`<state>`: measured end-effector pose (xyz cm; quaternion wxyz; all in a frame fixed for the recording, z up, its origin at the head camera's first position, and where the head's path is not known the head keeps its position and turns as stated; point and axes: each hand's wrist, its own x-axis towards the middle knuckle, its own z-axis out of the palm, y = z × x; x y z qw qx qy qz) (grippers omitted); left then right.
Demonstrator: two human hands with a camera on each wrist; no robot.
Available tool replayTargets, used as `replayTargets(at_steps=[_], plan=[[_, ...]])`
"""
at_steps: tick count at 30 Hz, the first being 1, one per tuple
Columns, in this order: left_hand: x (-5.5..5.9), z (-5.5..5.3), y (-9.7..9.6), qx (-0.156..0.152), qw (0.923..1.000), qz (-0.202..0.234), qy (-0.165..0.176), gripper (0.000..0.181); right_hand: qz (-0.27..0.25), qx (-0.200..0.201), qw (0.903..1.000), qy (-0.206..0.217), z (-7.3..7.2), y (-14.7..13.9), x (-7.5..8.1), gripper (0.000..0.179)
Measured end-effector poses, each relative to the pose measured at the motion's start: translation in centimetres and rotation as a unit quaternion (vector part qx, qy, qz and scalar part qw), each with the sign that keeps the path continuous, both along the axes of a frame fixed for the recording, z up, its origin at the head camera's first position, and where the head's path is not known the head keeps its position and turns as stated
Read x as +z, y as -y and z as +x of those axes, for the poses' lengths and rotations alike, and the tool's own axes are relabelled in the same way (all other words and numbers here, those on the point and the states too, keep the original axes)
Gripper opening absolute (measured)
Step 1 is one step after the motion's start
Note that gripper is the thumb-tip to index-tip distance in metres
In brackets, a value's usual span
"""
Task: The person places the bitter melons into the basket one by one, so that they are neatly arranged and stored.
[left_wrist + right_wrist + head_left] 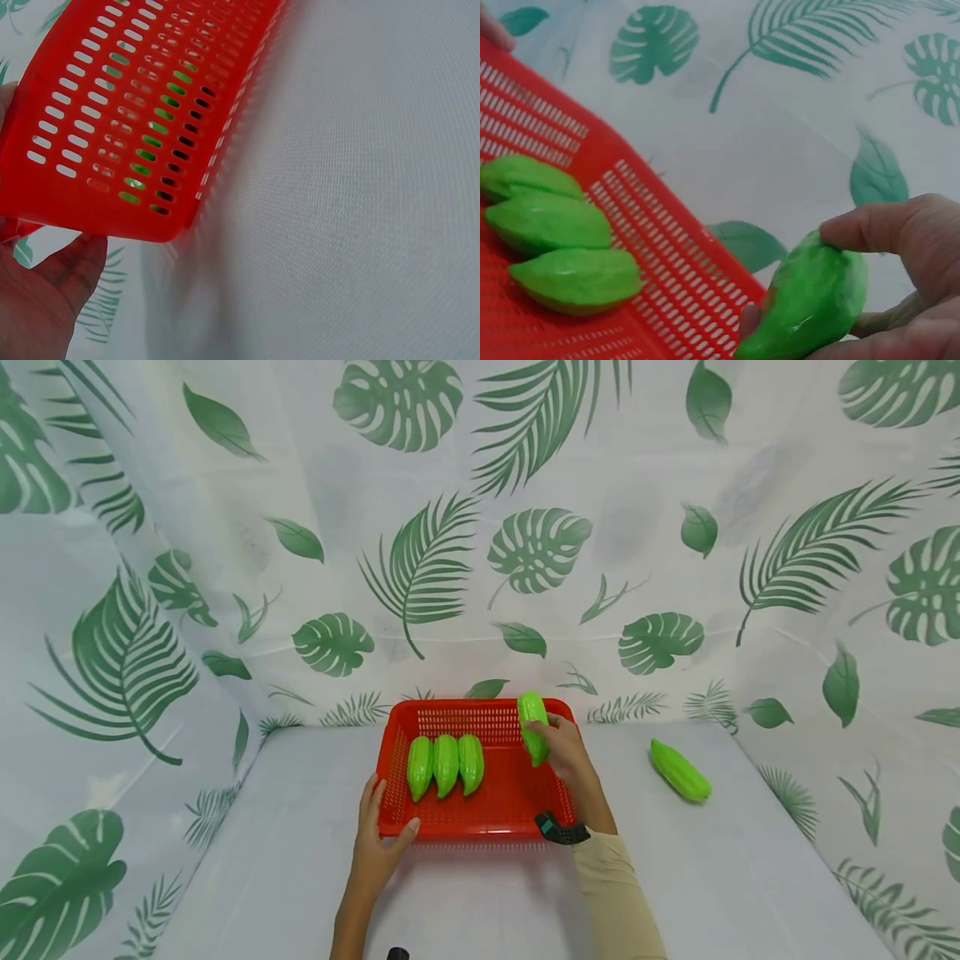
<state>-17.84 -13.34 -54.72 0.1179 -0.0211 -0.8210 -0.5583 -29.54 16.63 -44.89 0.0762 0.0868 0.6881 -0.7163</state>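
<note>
A red plastic basket [480, 831] with slotted walls sits against the back wall. Three glossy green ridged fruits [446, 766] with pointed tips lie side by side in its left half. Above its right side, my right hand [562, 747] pinches another green ridged fruit [806, 300] between thumb and fingers, tip pointing down. My left hand [381, 843] holds the basket's near left corner, fingers along the left rim and thumb at the front rim; the left wrist view shows the thumb [86, 259] against the rim.
One more green ridged fruit [681, 771] lies on the white tabletop [750, 860], right of the basket. Leaf-printed sheeting [660, 560] rises behind and at both sides. A small dark object [398, 953] shows at the bottom edge. A dark band [561, 829] circles my right wrist.
</note>
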Motion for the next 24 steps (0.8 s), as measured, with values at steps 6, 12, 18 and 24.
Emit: replayTargets(at_steps=[6, 12, 18, 24], plan=[[0.2, 0.0, -0.1, 0.003, 1.0, 0.001, -0.002, 0.085, 0.04, 0.047, 0.9968, 0.052, -1.8, 1.6, -0.9, 0.05], [0.1, -0.1, -0.2, 0.005, 1.0, 0.002, -0.003, 0.085, 0.134, 0.059, 0.9836, 0.105, -2.7, 2.4, -1.7, 0.051], [0.2, -0.1, -0.2, 0.006, 1.0, -0.002, -0.004, 0.084, 0.225, 0.097, 0.9626, 0.116, -3.2, 2.6, -3.1, 0.048], [0.1, 0.1, -0.1, 0.005, 1.0, -0.001, -0.002, 0.084, 0.248, 0.118, 0.9539, 0.121, -3.3, 3.0, -4.0, 0.044]])
